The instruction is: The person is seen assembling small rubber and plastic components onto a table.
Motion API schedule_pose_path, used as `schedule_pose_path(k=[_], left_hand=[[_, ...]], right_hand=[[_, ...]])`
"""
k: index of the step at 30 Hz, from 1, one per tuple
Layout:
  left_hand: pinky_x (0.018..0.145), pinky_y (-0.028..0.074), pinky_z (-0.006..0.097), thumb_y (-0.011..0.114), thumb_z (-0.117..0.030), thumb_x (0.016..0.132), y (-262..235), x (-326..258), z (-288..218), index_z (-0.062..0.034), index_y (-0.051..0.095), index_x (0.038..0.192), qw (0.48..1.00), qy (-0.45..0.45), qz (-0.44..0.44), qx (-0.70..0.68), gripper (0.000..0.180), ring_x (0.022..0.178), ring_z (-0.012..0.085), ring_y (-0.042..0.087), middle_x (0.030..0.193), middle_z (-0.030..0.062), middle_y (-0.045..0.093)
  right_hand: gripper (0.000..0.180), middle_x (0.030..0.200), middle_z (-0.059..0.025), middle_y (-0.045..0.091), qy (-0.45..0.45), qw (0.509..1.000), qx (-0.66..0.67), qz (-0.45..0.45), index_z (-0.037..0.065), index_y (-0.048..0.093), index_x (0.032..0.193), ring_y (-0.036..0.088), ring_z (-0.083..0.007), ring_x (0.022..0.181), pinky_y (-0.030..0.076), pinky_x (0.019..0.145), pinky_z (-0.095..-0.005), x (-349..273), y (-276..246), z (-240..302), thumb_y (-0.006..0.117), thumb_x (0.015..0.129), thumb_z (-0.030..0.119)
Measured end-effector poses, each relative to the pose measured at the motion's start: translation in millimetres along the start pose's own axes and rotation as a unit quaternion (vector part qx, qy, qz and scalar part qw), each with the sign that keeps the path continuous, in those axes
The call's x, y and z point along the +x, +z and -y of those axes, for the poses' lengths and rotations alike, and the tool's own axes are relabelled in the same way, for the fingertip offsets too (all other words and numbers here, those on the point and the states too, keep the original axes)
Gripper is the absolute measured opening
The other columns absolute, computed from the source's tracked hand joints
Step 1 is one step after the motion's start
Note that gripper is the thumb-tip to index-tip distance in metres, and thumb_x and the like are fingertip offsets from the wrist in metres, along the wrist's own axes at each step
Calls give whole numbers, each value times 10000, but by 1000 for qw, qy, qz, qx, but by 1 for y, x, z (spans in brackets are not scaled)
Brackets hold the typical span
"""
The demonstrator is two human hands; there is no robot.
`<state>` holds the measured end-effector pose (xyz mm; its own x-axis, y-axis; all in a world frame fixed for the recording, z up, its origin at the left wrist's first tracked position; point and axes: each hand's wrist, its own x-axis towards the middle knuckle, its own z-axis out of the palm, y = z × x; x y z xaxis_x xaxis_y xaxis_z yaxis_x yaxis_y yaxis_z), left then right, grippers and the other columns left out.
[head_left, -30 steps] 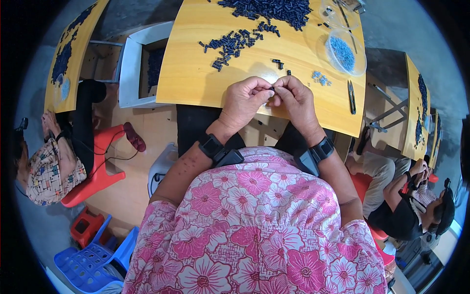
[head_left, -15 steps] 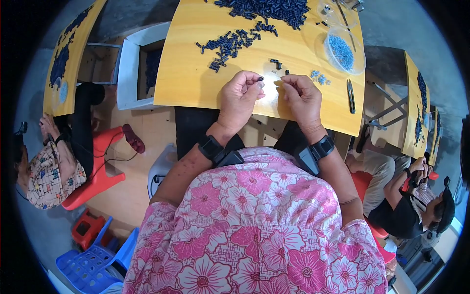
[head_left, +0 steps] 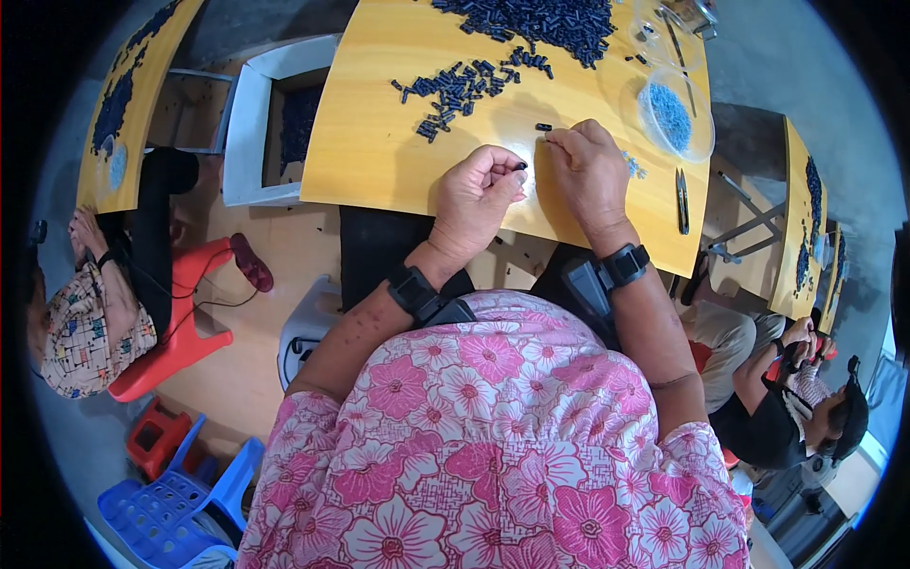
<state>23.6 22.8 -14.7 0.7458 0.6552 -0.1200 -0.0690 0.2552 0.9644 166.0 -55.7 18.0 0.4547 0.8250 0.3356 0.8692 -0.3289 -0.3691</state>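
Observation:
My left hand (head_left: pixel 477 201) is closed above the table's near edge, pinching a small black piece (head_left: pixel 520 167) between thumb and forefinger. To its right, and a little farther forward, my right hand (head_left: pixel 590 180) has its fingertips pressed together; what they hold, if anything, is too small to make out. Just beyond those fingertips lies a short black tube-like piece (head_left: pixel 543 126). A few small clear-blue pieces (head_left: pixel 634 167) show beside my right hand, partly covered by it. Past them lies a slim dark pointed tool (head_left: pixel 682 201), like tweezers or snips.
A large heap of black pieces (head_left: pixel 540 27) covers the table's (head_left: pixel 365 142) far side, a looser group (head_left: pixel 460 93) nearer. Right stands a clear tub of blue pieces (head_left: pixel 669 118). A white box (head_left: pixel 248 142) adjoins the left edge. People sit at tables on both sides.
My right hand has moved forward to the black piece on the table, where two lay close together before. The left hand stays closed on its piece. The whole view has shifted slightly.

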Motion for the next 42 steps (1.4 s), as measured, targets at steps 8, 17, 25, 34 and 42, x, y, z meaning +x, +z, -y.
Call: schedule_pose_path(k=[8, 17, 25, 34, 42], left_hand=[[714, 544, 230, 581, -18, 898, -1, 0, 3, 14, 578, 989, 1000, 20, 12, 1, 96, 737, 69, 603, 832, 25, 607], [710, 547, 231, 575, -24, 903, 0, 0, 1, 8, 581, 982, 1000, 17, 12, -1, 85, 729, 68, 603, 819, 24, 608], [712, 551, 237, 577, -27, 901, -1, 1, 4, 10, 582, 967, 999, 31, 13, 40, 76, 722, 66, 602, 819, 21, 609], [707, 551, 233, 578, -25, 899, 0, 0, 2, 13, 586, 972, 1000, 17, 11, 20, 82, 729, 70, 607, 825, 23, 610], [705, 550, 225, 578, -24, 900, 2, -1, 0, 10, 585, 980, 1000, 12, 12, 1, 88, 724, 66, 600, 826, 19, 605]], right_hand=[[87, 804, -56, 589, -43, 993, -100, 50, 110, 683, 827, 596, -253, 804, 493, 664, -384, 7, 5, -5, 646, 754, 139], [111, 801, -87, 545, -124, 974, -168, 91, 60, 575, 823, 582, -265, 803, 506, 667, -369, 4, -2, 9, 605, 741, 129], [184, 793, -102, 553, -145, 976, -114, 111, 65, 570, 797, 576, -273, 793, 497, 693, -373, -4, 6, 7, 649, 697, 198], [157, 781, -106, 553, -173, 975, -76, 116, 62, 554, 792, 575, -280, 794, 490, 704, -387, 3, 6, 3, 634, 706, 167], [169, 907, -100, 630, 29, 966, 255, 15, 16, 642, 950, 609, -230, 845, 494, 760, -303, -6, -4, 4, 635, 787, 60]])
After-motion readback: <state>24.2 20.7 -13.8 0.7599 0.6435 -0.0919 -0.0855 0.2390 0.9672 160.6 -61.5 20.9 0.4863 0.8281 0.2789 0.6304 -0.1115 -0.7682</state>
